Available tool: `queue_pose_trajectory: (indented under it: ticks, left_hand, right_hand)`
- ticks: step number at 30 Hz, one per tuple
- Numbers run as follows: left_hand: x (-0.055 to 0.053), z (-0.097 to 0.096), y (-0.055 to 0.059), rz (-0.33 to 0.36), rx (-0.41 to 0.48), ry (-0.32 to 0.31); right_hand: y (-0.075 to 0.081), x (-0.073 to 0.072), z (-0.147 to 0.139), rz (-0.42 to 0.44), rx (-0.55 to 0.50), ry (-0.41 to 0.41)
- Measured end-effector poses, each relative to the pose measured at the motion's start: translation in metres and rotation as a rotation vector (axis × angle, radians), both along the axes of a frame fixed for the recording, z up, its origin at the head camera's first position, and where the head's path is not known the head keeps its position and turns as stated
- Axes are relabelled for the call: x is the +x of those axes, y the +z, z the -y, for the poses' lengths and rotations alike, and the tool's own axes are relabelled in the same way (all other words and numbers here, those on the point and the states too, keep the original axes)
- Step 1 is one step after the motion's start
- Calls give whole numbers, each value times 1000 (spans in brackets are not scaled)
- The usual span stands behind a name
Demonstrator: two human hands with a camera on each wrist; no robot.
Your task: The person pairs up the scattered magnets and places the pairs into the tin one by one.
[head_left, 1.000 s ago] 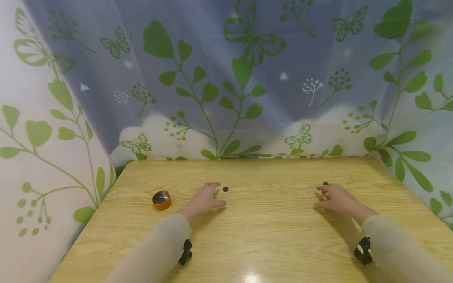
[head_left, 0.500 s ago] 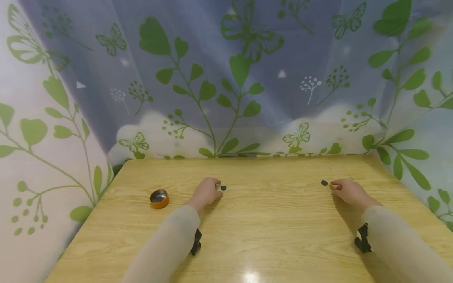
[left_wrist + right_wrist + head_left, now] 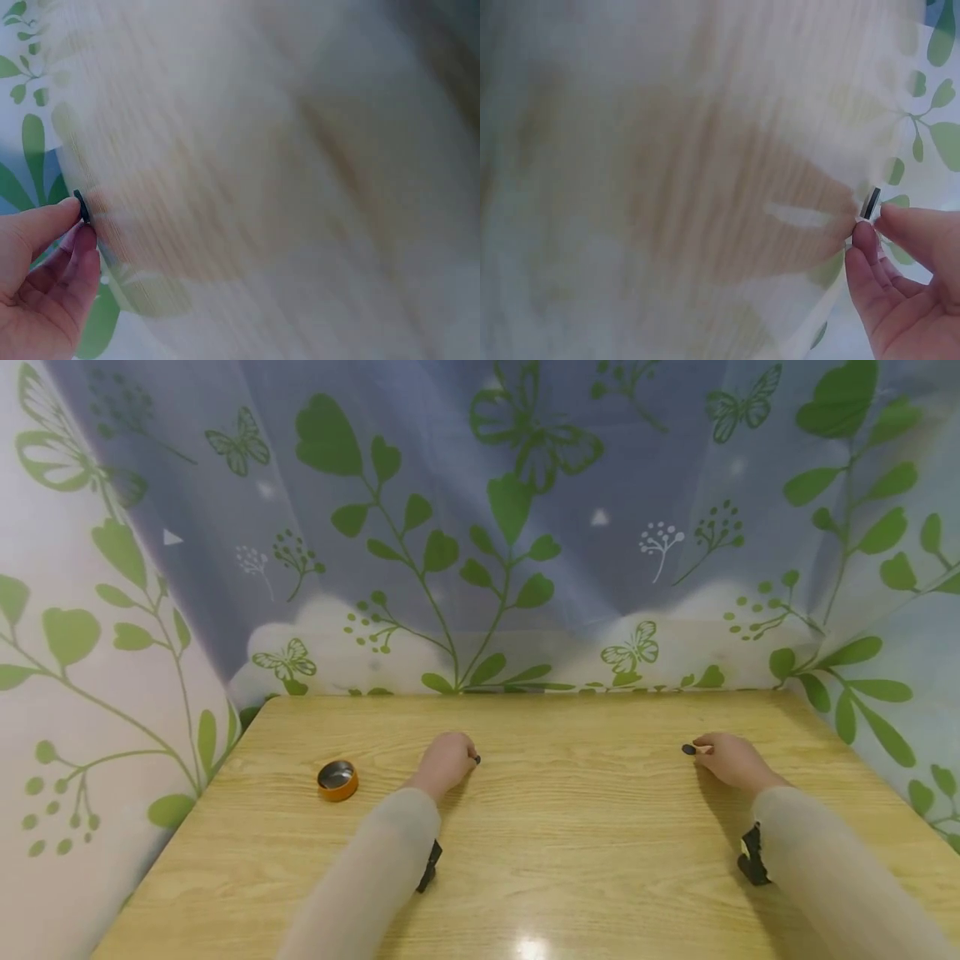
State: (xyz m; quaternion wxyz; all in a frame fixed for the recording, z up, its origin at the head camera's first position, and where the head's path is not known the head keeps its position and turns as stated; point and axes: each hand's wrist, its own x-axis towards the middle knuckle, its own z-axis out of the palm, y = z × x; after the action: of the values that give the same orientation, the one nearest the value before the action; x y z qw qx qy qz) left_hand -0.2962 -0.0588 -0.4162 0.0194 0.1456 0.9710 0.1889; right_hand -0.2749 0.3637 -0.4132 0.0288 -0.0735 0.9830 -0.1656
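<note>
A small flat black disc shows at the fingertips of my left hand, left of the table's centre. In the left wrist view, my thumb and fingers pinch this disc close to the wood. Farther right, my right hand reaches in from the side and pinches the near edge of another black disc. The right wrist view has that disc sticking out past my fingertips, its thin edge toward the camera. Both palms face down over the table, the other fingers bent.
A small orange bowl with a metallic inside stands left of my left hand. The light wood table ends at a leaf-and-butterfly patterned cloth behind and at both sides.
My left hand has moved slightly right and closed on its disc. The right hand drew back to the right, then came in and took its disc by the edge. The bowl has stayed put.
</note>
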Motion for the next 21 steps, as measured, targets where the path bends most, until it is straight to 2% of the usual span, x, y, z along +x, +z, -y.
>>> queue_pose_trajectory:
  ticks: [5,7,13,21]
  left_hand:
    - [-2,-3,0,1,0,21]
    - [-2,-6,-1,17,28,22]
    - [4,-18,0,68,121,-22]
    - [7,-28,6,93,125,-19]
  right_hand:
    - [-2,-3,5,-18,5,26]
    - [-1,-3,6,-12,-16,21]
    - [1,-2,11,4,-52,10]
    - [4,-6,20,59,-96,-42]
